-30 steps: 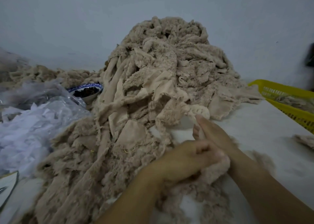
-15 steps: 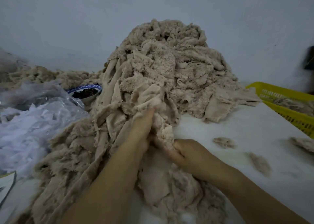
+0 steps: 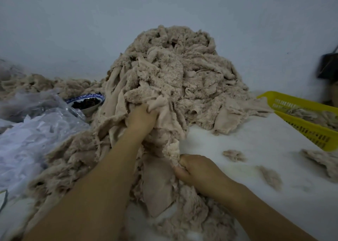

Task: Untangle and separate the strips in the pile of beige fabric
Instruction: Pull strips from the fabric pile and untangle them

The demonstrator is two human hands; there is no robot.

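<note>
- Left hand (image 3: 141,119) grips a fold low on the fabric pile's (image 3: 175,72) front.
- Right hand (image 3: 197,169) pinches a strip (image 3: 173,152) at the pile's foot.
- A hard tug could topple the pile or tighten knots.

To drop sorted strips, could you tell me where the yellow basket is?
In the head view, the yellow basket sits at the far right, beside the fabric pile.

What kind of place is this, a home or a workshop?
Likely a small textile or scrap-sorting workshop: a big pile of beige fabric sits heaped on a white table against a bare wall, and a yellow basket holds more scraps.
</note>
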